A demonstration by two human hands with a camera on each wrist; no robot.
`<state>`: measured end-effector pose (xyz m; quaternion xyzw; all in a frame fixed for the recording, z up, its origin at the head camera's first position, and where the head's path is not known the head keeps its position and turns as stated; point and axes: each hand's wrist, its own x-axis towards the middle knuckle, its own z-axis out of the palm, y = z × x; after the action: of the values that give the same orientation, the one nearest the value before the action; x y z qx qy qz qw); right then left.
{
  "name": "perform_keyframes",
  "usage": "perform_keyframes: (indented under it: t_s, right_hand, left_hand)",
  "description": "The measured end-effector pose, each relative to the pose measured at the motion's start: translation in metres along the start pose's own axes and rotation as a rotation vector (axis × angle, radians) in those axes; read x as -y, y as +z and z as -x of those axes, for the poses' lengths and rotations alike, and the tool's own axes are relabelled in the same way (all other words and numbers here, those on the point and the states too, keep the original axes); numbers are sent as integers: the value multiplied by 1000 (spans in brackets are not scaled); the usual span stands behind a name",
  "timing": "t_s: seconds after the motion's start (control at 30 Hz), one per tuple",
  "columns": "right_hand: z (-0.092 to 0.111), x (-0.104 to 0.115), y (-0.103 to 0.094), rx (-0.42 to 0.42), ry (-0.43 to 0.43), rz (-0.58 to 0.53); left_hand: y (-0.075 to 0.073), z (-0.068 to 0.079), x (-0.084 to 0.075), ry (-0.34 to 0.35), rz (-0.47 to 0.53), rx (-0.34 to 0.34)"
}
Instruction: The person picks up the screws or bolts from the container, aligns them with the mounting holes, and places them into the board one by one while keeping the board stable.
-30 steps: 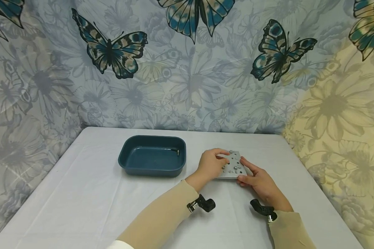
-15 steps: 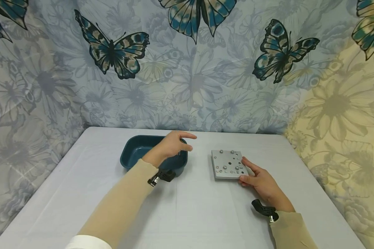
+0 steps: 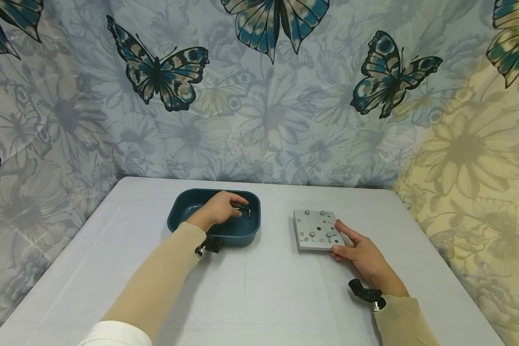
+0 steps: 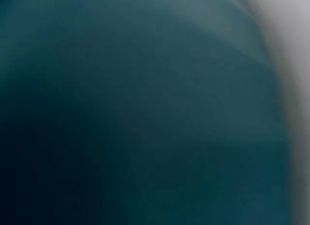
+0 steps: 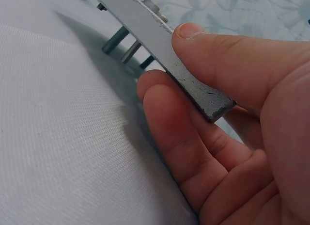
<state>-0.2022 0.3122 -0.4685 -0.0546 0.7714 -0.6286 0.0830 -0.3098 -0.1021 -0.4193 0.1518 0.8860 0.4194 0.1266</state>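
Note:
My left hand (image 3: 219, 208) reaches down inside a dark teal tray (image 3: 179, 211), thumb and fingers apart. Just beyond its fingertips, small metal screws (image 3: 249, 213) lie on the tray floor. The left wrist view is filled by the blurred teal wall (image 4: 208, 89) of the tray. On the right, my right hand (image 3: 361, 252) grips the corner of a square grey metal plate (image 3: 307, 228) with holes and several screw heads on top. In the right wrist view the thumb lies over the plate (image 5: 145, 33) and curled fingers support it from below; threaded screw ends (image 5: 115, 40) stick out underneath.
A white cloth covers the table (image 3: 277, 288). The tray stands left of the plate, with a strip of cloth between them. Patterned butterfly fabric (image 3: 268, 129) hangs behind and along both sides.
My left hand has left the plate, swung left over the tray and dipped into it. My right hand keeps its hold on the plate, almost unmoved.

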Motion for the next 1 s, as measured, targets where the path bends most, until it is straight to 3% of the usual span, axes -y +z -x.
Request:
perform_keyframes:
  t_s: [0.27, 0.63, 0.9, 1.0]
  right_hand:
    - [0, -2, 1, -7, 4, 2]
    - [-1, -4, -1, -7, 1, -3]
    - [-1, -4, -1, -13, 10, 2]
    - [-2, -4, -1, -13, 11, -12]
  left_hand:
    - [12, -6, 12, 66, -131, -55]
    - [19, -12, 11, 73, -378, -16]
    - [22, -14, 15, 187, -499, 4]
    - [23, -15, 16, 200, -519, 1]
